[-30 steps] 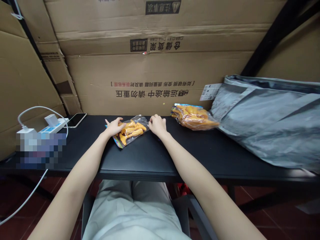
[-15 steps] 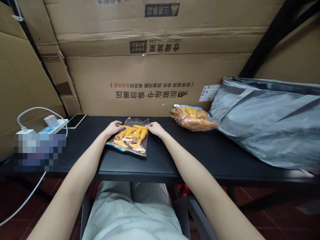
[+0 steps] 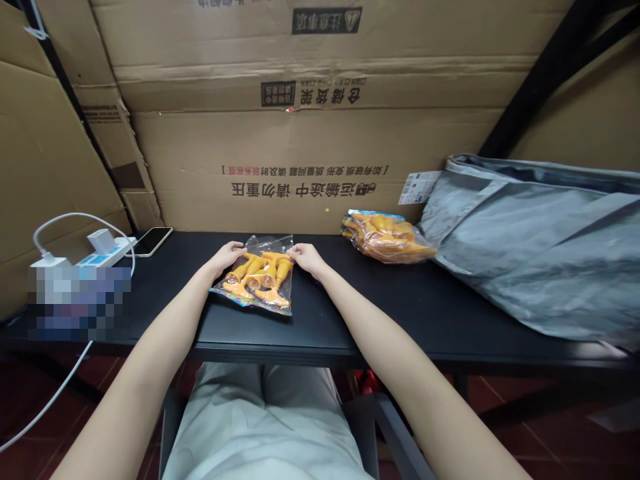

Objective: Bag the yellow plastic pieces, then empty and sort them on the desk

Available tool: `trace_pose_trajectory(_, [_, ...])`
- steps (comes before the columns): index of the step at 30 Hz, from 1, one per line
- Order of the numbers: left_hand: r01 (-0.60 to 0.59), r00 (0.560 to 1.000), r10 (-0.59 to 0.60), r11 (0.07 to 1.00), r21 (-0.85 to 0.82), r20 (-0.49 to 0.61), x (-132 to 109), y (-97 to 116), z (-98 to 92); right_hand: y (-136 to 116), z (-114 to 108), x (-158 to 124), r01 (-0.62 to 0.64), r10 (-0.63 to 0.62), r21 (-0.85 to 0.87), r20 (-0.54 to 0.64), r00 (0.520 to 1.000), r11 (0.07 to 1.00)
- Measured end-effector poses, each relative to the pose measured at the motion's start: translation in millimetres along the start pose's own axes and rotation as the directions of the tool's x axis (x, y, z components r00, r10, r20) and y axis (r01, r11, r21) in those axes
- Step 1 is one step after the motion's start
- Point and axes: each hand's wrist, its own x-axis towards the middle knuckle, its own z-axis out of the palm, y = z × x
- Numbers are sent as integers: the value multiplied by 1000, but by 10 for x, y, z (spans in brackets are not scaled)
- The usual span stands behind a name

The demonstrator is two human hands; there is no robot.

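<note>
The person's left hand (image 3: 227, 258) and right hand (image 3: 305, 258) hold a clear bag (image 3: 271, 244) between them by its upper side edges, over the near middle of the black table (image 3: 320, 320). Each hand is narrow, fingers drawn in on the plastic film, though the exact grip under the fingertips is too small to tell. One second ago the bag sits at a slant, its coloured strip running down along the left side and partly under the left hand, with the yellow pieces lying crosswise; now it is turned, so that the coloured strip (image 3: 233, 298) is along the lower edge, toward the person, and the yellow pieces (image 3: 270, 272) stand side by side inside, their forked ends mostly low. Compared with half a second ago the change is slight: the right hand and the bag sit a little further left, while the left hand is in nearly the same place. The second packet (image 3: 387, 241) of yellow pieces stays to the right, against the grey bag (image 3: 540, 247), and the phone (image 3: 154, 241) lies unmoved beside the power strip (image 3: 117, 251) at far left.
</note>
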Motion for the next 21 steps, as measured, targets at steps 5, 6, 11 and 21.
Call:
trace_pose_trajectory(5, [-51, 998, 51, 999, -15, -23, 26, 8, -66, -48, 3, -33, 6, -6, 0, 50, 999, 1000])
trace_pose_trajectory(6, [-56, 998, 56, 998, 3, -29, 30, 10, -79, -52, 0, -34, 4, -4, 0, 54, 999, 1000])
trace_pose_trajectory(11, [-8, 999, 11, 997, 74, -53, 37, 28, -126, -22, -50, 10, -22, 19, 36, 76, 997, 999])
trace_pose_trajectory(21, [-19, 997, 20, 1000, -15, 68, 22, 9, -189, 99, -130, 84, 8, -30, 156, 142, 989, 988])
